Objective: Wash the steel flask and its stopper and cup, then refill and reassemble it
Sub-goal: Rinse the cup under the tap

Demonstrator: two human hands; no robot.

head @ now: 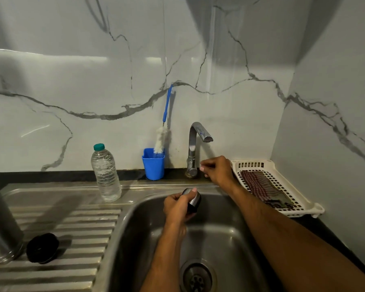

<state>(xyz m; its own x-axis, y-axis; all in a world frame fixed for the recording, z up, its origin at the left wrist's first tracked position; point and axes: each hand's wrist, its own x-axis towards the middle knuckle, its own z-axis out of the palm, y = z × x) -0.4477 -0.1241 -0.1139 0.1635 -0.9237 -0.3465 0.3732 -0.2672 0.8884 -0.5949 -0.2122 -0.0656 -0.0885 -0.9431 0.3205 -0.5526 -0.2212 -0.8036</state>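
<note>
The left hand (178, 207) grips the steel cup (193, 202) over the sink (230, 239), under the tap (198, 140), while the right hand (216, 170), fingers loosely curled and holding nothing, reaches beside the tap's base. The flask (2, 218) and black stopper (43, 248) wait on the draining board. Best to open the tap gently and tilt the cup's mouth towards the spout.
</note>
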